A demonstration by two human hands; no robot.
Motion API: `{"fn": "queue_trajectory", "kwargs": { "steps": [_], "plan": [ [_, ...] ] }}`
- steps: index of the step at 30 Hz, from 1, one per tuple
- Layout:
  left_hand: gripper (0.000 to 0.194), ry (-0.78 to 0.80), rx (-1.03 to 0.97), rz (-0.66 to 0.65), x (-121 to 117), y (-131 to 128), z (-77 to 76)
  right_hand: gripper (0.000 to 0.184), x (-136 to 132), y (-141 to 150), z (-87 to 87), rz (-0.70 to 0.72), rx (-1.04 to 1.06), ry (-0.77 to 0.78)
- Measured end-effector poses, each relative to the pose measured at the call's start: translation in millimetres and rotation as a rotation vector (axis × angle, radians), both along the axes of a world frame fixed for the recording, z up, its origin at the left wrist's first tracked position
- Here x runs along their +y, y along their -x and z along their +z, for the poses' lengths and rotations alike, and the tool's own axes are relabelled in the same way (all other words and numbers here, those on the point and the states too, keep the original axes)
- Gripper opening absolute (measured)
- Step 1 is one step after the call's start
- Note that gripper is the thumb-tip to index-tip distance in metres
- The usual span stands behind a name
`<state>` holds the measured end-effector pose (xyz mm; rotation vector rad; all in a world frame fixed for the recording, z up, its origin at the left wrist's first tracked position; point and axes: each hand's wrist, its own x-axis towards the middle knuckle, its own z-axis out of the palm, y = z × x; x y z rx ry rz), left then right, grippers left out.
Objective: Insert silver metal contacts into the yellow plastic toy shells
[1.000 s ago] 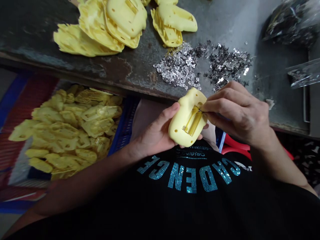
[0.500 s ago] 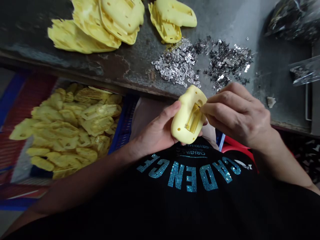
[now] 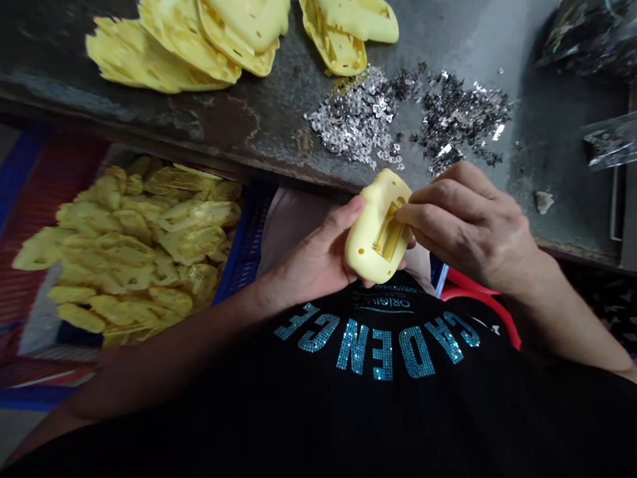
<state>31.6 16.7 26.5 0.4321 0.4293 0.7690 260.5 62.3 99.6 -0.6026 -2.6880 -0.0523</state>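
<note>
My left hand (image 3: 313, 262) cups a pale yellow plastic shell (image 3: 374, 232) from below and the left, thumb lying along its side. The shell has a rectangular slot in its upper face. My right hand (image 3: 468, 222) is closed in a pinch, fingertips pressed at the slot's upper right edge; whatever sits between the fingers is too small to make out. Both hands are held above my lap, just in front of the table's near edge (image 3: 279, 176).
Two heaps of small shiny metal pieces (image 3: 361, 119) (image 3: 458, 116) lie on the dark worn table beyond my hands. Several yellow shells (image 3: 223, 33) are stacked at the far left. A blue crate (image 3: 243, 255) full of yellow shells (image 3: 134, 245) sits lower left. Plastic bags (image 3: 587, 40) at far right.
The shell has tilted a little more upright in my left hand and my right fingertips have stayed pinched at its slot. The view has shifted slightly.
</note>
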Motion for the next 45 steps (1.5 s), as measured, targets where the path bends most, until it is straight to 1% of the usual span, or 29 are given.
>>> {"fn": "queue_trajectory", "kwargs": {
  "steps": [3, 5, 9, 12, 16, 19, 22, 24, 26, 27, 29, 30, 32, 34, 36, 39, 42, 45],
  "plan": [
    [0.052, 0.008, 0.010, 0.011, 0, 1, -0.7, 0.014, -3, 0, -1.7, -0.013, 0.039, 0.018],
    [0.054, 0.001, 0.032, 0.029, 0, 1, -1.3, 0.014, -7, -2, -3.9, -0.048, 0.075, 0.046],
    [0.058, 0.017, 0.079, 0.077, -1, 2, -2.4, 0.022, -14, -6, -14.9, -0.183, 0.221, 0.130],
    [0.057, 0.025, 0.089, 0.095, -2, 2, -2.8, 0.026, -17, -7, -27.6, -0.207, 0.289, 0.068],
    [0.062, 0.019, 0.122, 0.093, -3, 1, -2.4, 0.029, -24, -8, -41.9, -0.204, 0.290, -0.064],
    [0.059, 0.014, 0.113, 0.096, -5, -1, -0.8, 0.034, -29, -9, -47.3, -0.196, 0.259, -0.122],
    [0.057, 0.012, 0.091, 0.112, -7, -3, 2.4, 0.031, -30, -9, -46.8, -0.192, 0.288, -0.103],
    [0.056, 0.015, 0.099, 0.131, -8, -3, 5.0, 0.025, -27, -8, -43.4, -0.208, 0.365, -0.007],
    [0.055, 0.006, 0.142, 0.154, -10, -3, 7.0, 0.021, -22, -8, -38.0, -0.245, 0.456, 0.168],
    [0.054, -0.006, 0.175, 0.173, -12, -3, 7.4, 0.023, -19, -8, -35.0, -0.263, 0.488, 0.289],
    [0.054, -0.051, 0.230, 0.210, -14, -2, 7.4, 0.036, -12, -9, -29.2, -0.273, 0.503, 0.522],
    [0.055, -0.081, 0.246, 0.222, -15, -2, 7.2, 0.041, -10, -9, -27.0, -0.260, 0.492, 0.602],
    [0.060, -0.144, 0.272, 0.223, -17, -1, 7.2, 0.046, -6, -9, -25.3, -0.242, 0.460, 0.678],
    [0.063, -0.198, 0.309, 0.219, -19, 0, 8.7, 0.046, -5, -8, -28.4, -0.247, 0.444, 0.677],
    [0.060, -0.246, 0.356, 0.234, -22, 2, 11.1, 0.048, -6, -6, -36.7, -0.260, 0.468, 0.674],
    [0.054, -0.327, 0.436, 0.229, -27, 10, 13.2, 0.048, -12, -2, -55.1, -0.285, 0.612, 0.620],
    [0.057, -0.364, 0.538, 0.158, -29, 21, 10.9, 0.052, -21, 2, -73.2, -0.330, 0.748, 0.557],
    [0.060, -0.355, 0.580, 0.076, -26, 26, 6.8, 0.054, -26, 4, -84.6, -0.379, 0.789, 0.466]
  ]
}}
